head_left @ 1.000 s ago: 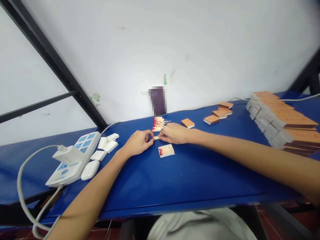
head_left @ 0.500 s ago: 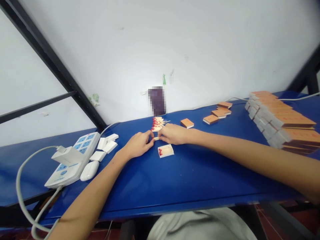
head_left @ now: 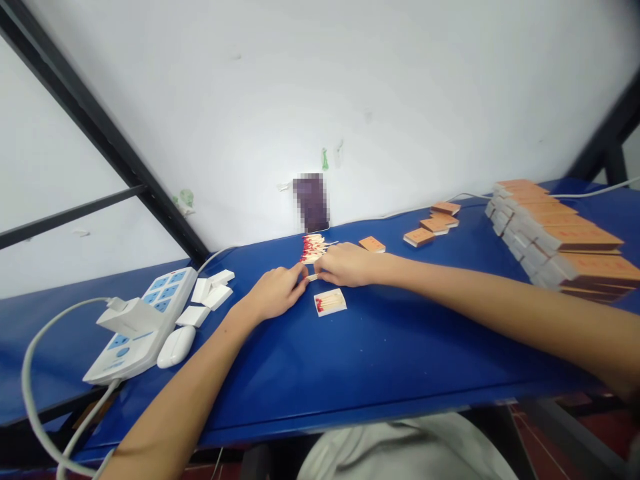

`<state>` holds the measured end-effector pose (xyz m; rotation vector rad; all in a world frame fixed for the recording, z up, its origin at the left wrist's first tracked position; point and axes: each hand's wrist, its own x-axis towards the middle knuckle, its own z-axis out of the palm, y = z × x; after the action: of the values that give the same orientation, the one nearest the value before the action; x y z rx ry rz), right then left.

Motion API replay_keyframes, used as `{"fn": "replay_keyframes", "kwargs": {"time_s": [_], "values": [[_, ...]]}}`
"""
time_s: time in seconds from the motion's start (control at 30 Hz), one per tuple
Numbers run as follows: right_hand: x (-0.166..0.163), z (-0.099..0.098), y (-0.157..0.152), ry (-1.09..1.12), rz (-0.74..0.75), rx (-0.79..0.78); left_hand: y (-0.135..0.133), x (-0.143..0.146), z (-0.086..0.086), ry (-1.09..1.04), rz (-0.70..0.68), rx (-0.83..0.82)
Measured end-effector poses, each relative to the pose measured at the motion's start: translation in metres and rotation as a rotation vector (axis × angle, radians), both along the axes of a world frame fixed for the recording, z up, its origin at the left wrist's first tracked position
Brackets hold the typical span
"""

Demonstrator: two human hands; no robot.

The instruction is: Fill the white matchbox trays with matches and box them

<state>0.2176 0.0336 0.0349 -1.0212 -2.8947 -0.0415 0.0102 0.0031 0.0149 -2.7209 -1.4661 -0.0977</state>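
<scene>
A few matches [head_left: 313, 277] lie level between my two hands, gripped at both ends. My left hand [head_left: 277, 292] pinches their left end with thumb and forefinger, hiding the heads. On the other end, the fingers of my right hand [head_left: 345, 265] are closed, the tips partly out of sight. Just beyond my fingers is a loose pile of red-headed matches [head_left: 313, 248]. Nearer to me, a small white matchbox tray [head_left: 333, 313] rests on the blue table [head_left: 390, 347] with a row of matches in it, heads to the left.
White matchbox trays [head_left: 194, 316] lie to the left, beside a white earbud case [head_left: 177, 347] and a power strip [head_left: 173, 283] with cables. Several orange matchboxes [head_left: 419, 237] are scattered behind my right forearm. A large matchbox stack [head_left: 585, 237] stands far right. A blurred-out dark rectangle [head_left: 311, 203] leans on the wall.
The whole view has shifted slightly. My hands stay together with the matches between them, almost in the same pose; the tray and the pile have not moved.
</scene>
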Motion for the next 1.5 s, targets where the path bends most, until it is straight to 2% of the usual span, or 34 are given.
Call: {"fn": "replay_keyframes", "kwargs": {"time_s": [0.5,0.9,1.07,1.27,1.5], "values": [[0.004,0.003,0.001,-0.031,0.042,-0.061,-0.008,0.016,0.006,0.233,0.063,0.055],[0.004,-0.004,0.001,-0.054,0.053,-0.078,-0.009,0.017,0.006,0.226,0.063,0.058],[0.004,0.000,-0.004,-0.095,0.056,-0.110,-0.006,0.015,0.003,0.122,-0.026,0.100],[0.005,-0.001,0.000,-0.096,0.074,-0.137,-0.002,0.011,-0.003,0.082,-0.061,0.096],[0.010,0.008,0.005,-0.050,0.133,-0.170,-0.008,0.011,0.005,0.028,-0.106,0.073]]}}
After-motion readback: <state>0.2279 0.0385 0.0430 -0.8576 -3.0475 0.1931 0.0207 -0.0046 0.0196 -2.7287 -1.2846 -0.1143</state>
